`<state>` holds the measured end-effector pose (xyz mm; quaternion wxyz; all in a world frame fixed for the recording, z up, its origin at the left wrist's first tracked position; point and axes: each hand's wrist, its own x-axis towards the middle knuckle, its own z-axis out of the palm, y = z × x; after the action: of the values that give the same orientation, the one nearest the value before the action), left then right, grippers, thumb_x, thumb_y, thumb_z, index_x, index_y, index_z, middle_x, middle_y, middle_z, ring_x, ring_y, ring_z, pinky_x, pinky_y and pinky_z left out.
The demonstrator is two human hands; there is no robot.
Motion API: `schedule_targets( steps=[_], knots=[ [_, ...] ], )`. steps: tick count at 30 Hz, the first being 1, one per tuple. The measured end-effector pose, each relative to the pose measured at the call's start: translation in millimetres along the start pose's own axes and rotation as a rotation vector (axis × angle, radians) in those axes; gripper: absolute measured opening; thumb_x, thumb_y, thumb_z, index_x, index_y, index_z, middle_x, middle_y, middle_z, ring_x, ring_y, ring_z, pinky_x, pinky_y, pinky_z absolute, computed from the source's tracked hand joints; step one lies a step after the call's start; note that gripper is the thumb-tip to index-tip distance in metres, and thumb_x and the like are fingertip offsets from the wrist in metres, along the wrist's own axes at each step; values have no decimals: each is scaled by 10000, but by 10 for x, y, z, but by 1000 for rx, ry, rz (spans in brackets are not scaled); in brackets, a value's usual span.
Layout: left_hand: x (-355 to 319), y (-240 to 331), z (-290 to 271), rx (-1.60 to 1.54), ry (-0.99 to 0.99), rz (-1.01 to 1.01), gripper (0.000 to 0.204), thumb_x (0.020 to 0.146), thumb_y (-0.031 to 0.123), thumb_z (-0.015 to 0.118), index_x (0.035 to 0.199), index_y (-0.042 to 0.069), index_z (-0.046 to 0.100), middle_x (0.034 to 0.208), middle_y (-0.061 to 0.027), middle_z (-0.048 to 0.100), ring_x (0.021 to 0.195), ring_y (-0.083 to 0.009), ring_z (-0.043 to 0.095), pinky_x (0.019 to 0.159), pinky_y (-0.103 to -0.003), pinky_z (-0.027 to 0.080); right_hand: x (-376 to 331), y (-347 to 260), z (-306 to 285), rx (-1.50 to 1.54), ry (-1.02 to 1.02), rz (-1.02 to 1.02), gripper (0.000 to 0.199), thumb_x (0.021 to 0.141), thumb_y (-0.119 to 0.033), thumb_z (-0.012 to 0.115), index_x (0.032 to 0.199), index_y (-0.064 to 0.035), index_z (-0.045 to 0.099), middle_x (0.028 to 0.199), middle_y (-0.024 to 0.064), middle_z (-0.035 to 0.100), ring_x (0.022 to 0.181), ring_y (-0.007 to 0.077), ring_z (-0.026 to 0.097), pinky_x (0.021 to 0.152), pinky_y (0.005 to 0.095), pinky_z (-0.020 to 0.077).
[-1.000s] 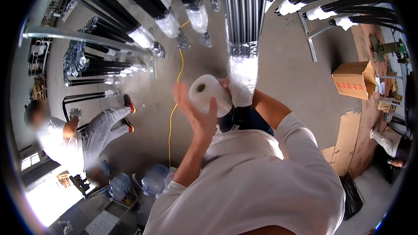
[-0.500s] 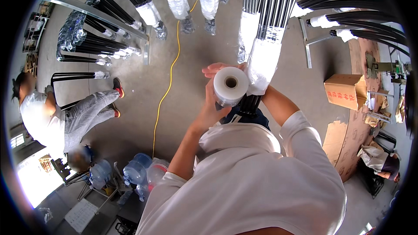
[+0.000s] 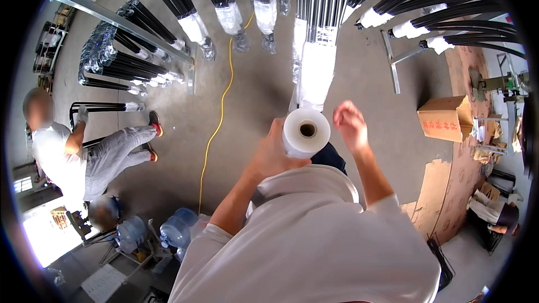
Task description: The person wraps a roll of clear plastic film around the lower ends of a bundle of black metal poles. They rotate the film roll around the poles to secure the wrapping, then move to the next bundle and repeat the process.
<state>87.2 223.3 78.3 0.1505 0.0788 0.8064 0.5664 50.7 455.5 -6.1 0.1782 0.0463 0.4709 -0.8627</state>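
Note:
My left hand point(image 3: 272, 154) is wrapped round a roll of clear stretch film point(image 3: 318, 141), its cardboard core facing up. Just beyond the roll hangs a bundle of black rods point(image 3: 323, 0), its lower end covered in white wrap point(image 3: 318, 70) with clear film over it. Film seems to run from the roll toward that wrapped end. To the right of the roll, my right hand point(image 3: 352, 128) is raised with its fingers loosely bent and partly apart. I see nothing in it, and it stands clear of the bundle.
More wrapped rod bundles point(image 3: 229, 17) hang to the left and right. A metal rack rail point(image 3: 120, 21) crosses the upper left. A yellow cable point(image 3: 220, 118) runs along the floor. One person point(image 3: 62, 146) stands at the left. A cardboard box point(image 3: 441, 119) sits at the right.
My right hand has come out from behind the bundle to its right side. The film roll in my left hand is lower and slightly further right; the bundle appears further left.

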Motion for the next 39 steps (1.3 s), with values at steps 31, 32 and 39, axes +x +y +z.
schedule_targets(
  steps=[31,32,39],
  knots=[
    [1273,212,577,-316,-9,-2,593,788,361,573,1193,-43,415,1172,-136,482,1095,-225,439,931,-359,316,885,-136,-9,-240,-435,146,465,706,-194,660,1120,-69,490,1086,83,534,1006,167,499,836,299,404],
    [1225,207,576,-183,74,36,584,792,371,560,1179,-44,422,1200,-164,454,1136,-253,403,953,-402,285,837,-11,24,-216,-487,164,474,707,-197,660,1128,-70,483,1095,86,527,1014,171,493,843,302,400],
    [475,24,671,733,692,-75,712,834,304,517,1358,37,116,1352,-212,223,1257,-354,206,991,-441,241,825,393,209,-184,-634,196,542,713,-221,659,1183,-79,430,1158,108,481,1070,199,456,888,327,372]
  ],
)
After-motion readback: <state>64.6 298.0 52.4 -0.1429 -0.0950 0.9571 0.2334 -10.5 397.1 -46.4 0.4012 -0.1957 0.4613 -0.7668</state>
